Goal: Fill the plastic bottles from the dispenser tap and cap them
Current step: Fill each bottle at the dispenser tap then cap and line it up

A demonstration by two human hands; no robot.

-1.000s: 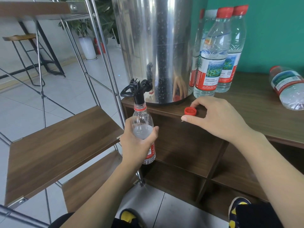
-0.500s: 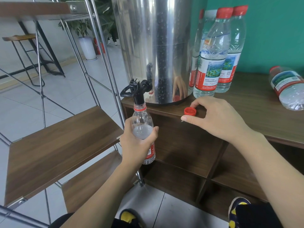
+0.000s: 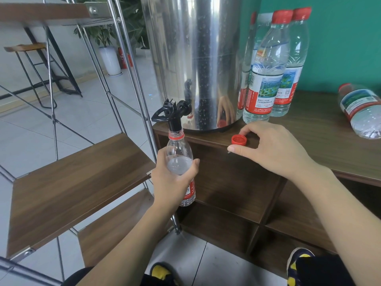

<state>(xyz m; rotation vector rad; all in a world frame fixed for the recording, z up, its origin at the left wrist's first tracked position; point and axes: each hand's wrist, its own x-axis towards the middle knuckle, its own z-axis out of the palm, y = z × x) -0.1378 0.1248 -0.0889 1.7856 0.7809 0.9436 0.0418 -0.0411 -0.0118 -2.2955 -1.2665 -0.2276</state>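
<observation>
My left hand (image 3: 173, 178) grips a clear plastic bottle (image 3: 179, 153) with a red label and holds it upright, its open neck under the black tap (image 3: 171, 114) of the steel dispenser (image 3: 198, 58). Water stands in the bottle up to about its shoulder, just above my fingers. My right hand (image 3: 274, 149) rests on the front edge of the wooden counter (image 3: 321, 141), thumb and forefinger curled round a loose red cap (image 3: 238, 139) that sits on the counter.
Three capped, filled bottles (image 3: 266, 75) stand to the right of the dispenser against the green wall. Another capped bottle (image 3: 360, 112) lies on its side at the far right. A metal-framed wooden shelf rack (image 3: 78, 182) stands close on the left.
</observation>
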